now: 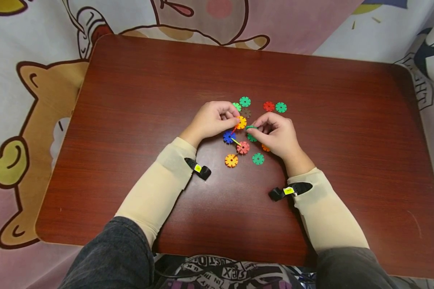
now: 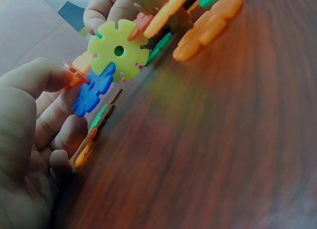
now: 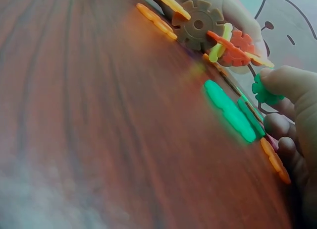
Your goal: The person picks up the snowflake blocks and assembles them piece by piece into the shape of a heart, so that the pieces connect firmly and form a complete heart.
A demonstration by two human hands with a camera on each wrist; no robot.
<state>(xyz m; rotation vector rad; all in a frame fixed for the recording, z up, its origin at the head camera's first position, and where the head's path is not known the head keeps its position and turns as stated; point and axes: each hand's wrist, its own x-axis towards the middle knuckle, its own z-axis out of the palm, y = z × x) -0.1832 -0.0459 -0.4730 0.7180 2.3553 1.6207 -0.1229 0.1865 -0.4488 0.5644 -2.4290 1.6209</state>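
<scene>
My left hand (image 1: 217, 118) pinches one end of a chain of notched plastic discs slotted together. At that end are a yellow-orange disc (image 1: 241, 122) and a red disc (image 2: 75, 75) by the thumb tip. Further along come a blue disc (image 1: 229, 137), a lime disc (image 2: 119, 50), a pink-red disc (image 1: 243, 147), a brown disc (image 3: 199, 25) and an orange disc (image 1: 231, 161) at the far end. Just to the right, my right hand (image 1: 280, 134) pinches a green disc (image 3: 265, 91) between thumb and fingers, apart from the chain.
Loose discs lie on the brown table (image 1: 148, 100): green (image 1: 244, 101), red (image 1: 269, 106) and another teal-green disc (image 1: 281, 107) behind the hands, and a near green disc (image 1: 258, 159). An orange disc (image 1: 265, 147) is partly hidden under the right hand.
</scene>
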